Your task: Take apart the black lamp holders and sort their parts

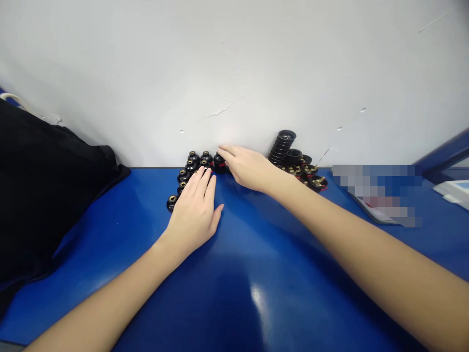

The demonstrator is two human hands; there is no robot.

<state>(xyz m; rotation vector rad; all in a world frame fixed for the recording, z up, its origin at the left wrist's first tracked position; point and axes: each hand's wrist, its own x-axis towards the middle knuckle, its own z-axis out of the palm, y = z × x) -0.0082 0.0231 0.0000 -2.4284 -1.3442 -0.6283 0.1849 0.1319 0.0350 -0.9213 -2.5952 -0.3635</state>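
Farthest left of the leaning stack [282, 146] lies one black cloth [47, 190], bulky on the blue surface [120, 225]. Next, still well left of the stack, stand the black knobs [172, 203] with brass centres: at least seven show, the left hand [192, 212] hiding any beneath it. Its fingers lie extended over them, close together, thumb apart. One more black piece [220, 164], marked red, sits nearer the stack under the fingertips of the right hand [245, 168]; those fingers are bent, and whether they pinch it I cannot tell. The single stack leans against the white wall [234, 73]. Just right of it are open black cups [318, 183] with brass fittings, perhaps six, partly blocked by the right forearm. Farther right of the stack lie one pixelated sheet [381, 200] and one white object [454, 191].
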